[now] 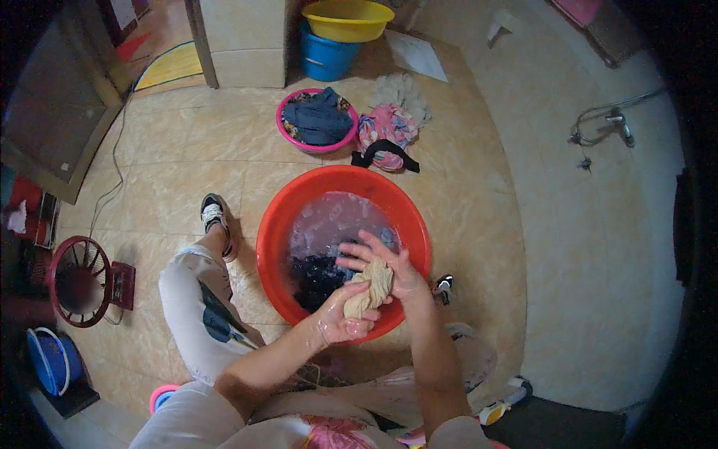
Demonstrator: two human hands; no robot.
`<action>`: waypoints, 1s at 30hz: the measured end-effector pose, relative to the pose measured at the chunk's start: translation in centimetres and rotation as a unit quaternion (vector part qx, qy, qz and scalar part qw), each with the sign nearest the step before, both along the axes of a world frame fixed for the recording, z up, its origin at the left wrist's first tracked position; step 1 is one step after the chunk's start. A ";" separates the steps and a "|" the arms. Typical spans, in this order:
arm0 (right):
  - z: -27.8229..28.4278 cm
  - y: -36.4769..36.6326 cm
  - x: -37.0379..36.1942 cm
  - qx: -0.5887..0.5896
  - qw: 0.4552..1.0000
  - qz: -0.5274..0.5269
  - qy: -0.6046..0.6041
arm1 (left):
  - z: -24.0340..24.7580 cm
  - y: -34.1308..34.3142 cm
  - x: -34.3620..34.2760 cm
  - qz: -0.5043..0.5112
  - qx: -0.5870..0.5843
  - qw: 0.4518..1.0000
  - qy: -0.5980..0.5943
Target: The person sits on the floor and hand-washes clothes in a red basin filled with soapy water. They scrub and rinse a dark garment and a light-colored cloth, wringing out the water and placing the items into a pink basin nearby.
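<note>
A beige cloth (370,289), wet and twisted into a bundle, is between my two hands above a red basin (269,247). My left hand (348,313) is closed around its lower end, wet up to the wrist. My right hand (389,266) has its fingers spread out, and the cloth rests against its palm. Below, the basin holds cloudy, sudsy water (329,224) with dark clothes (318,277) soaking in it. My hands and the cloth hide part of the basin's near right side.
Beyond the basin stand a pink basin (280,127) of clothes and a clothes pile (389,127) on tiles. A yellow basin (348,22) sits on a blue bucket (327,56) at the back. A dark red fan (78,280) and blue pail (54,363) are left; a wall tap (619,127) is right.
</note>
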State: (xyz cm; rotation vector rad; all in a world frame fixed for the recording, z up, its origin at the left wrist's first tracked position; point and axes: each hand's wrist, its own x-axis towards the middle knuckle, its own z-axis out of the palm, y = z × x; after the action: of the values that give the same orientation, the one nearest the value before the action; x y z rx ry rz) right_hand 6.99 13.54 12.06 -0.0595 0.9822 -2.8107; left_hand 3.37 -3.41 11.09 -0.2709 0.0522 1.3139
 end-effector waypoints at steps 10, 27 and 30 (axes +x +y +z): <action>0.0 -2.0 0.9 0.077 0.973 -0.112 -0.184 | -0.2 -0.9 0.2 0.004 -0.032 0.997 0.070; -7.3 -6.9 -1.7 0.712 0.622 -0.242 -0.218 | -10.6 0.8 2.4 0.090 -0.217 0.521 0.821; -9.7 -7.5 -1.5 0.697 0.604 -0.145 -0.357 | -11.6 -0.3 3.9 0.186 -0.172 0.532 0.808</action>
State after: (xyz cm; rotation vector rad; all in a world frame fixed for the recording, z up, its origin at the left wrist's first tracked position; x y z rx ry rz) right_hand 5.48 6.06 2.38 1.3101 2.5311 -1.0954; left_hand 7.27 -3.73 -0.50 0.7739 1.9667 1.5338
